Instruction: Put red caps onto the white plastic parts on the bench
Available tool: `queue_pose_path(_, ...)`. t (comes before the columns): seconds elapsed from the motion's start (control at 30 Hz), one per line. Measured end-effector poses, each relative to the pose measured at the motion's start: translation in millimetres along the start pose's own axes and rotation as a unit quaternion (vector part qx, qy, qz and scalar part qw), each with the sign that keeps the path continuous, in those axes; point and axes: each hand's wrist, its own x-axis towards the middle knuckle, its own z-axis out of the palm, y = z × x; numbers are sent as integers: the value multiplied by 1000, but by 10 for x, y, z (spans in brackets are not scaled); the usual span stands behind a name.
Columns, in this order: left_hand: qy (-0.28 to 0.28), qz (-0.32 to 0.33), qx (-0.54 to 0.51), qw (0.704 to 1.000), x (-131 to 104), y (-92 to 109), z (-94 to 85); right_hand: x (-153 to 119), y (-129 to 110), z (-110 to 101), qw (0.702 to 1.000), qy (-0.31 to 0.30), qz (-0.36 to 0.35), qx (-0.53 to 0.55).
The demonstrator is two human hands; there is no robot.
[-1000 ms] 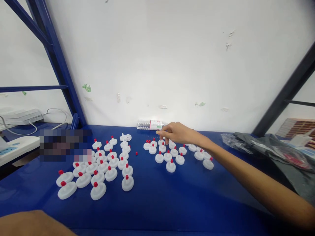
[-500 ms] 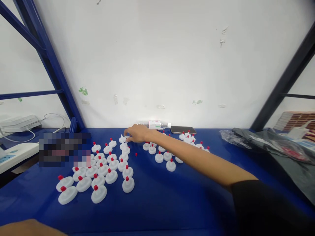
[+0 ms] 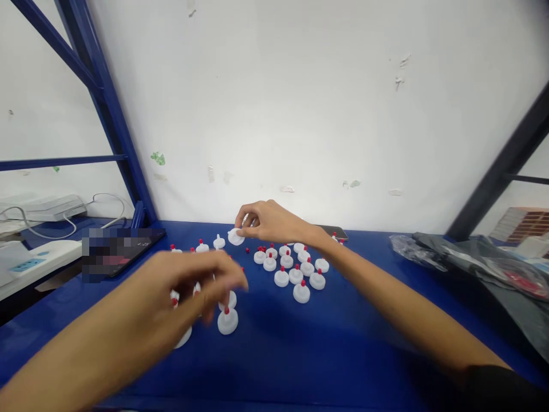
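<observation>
My right hand (image 3: pixel 261 222) is pinched on a white round cap (image 3: pixel 235 236) with a bare spout, held tilted near the back of the blue table. Nearer the camera, my left hand (image 3: pixel 201 280) hangs over the left group of caps, its fingers curved and apart, with nothing visible between them. A cap with a red tip (image 3: pixel 227 321) stands just beyond its fingertips. Another cap without a red tip (image 3: pixel 218 242) stands at the back. Small loose red tips (image 3: pixel 247 250) lie right of the held cap. Several red-tipped caps (image 3: pixel 301 292) stand below my right forearm.
A phone (image 3: pixel 339 233) lies by the wall, partly behind my right arm. A dark, partly pixelated device (image 3: pixel 132 246) and a white power strip (image 3: pixel 43 263) are at the left. Plastic bags (image 3: pixel 416 252) lie at the right, between blue frame posts.
My right hand has lifted a white cap off the table. My left hand has come up from the lower left edge over the caps. The camera view has shifted slightly.
</observation>
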Motion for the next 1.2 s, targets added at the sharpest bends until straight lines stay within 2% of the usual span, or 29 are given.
queue_pose_path(0.07, 108, -48, 37, 992, 279, 123, -68, -100, -112, -91, 996, -9, -13, 85)
queue_pose_path(0.1, 135, -69, 53, 987, 380, 154, -77, -135, -156, -115, 993, -16, -20, 118)
queue_pose_path(0.17, 128, -89, 40, 987, 493, 167, -65, -174, -211, -127, 984, -26, -36, 172)
queue_pose_path(0.27, 84, -97, -27, 991, 508, 125, -37, -175, -208, -116, 967, -28, -62, 246)
queue_pose_path(0.4, 163, -118, -43, 979, 491, 73, -44, -122, -66, -120, 941, -72, -82, 321)
queue_pose_path(0.47, 193, -113, -12, 975, 511, 46, -41, -79, 67, -95, 963, -34, -58, 260)
queue_pose_path(0.53, 213, -103, 26, 971, 538, 19, -26, -33, 236, -25, 995, 28, -9, 93)
queue_pose_path(0.57, 219, -99, 34, 970, 550, 5, -15, -12, 328, 24, 999, 44, 18, -9)
queue_pose_path(0.6, 221, -99, 32, 970, 559, -6, -5, 6, 420, 79, 994, 37, 41, -98)
queue_pose_path(0.67, 215, -100, 9, 971, 570, -26, 10, 30, 588, 186, 986, 0, 59, -155)
queue_pose_path(0.77, 207, -86, 17, 975, 579, -47, 19, 39, 755, 293, 985, -50, 67, -153)
queue_pose_path(0.9, 206, -73, 77, 973, 588, -53, 21, 41, 825, 320, 982, -88, 85, -146)
queue_pose_path(1.2, 133, -110, 103, 980, 620, -32, 68, 45, 867, 267, 982, -122, 88, -110)
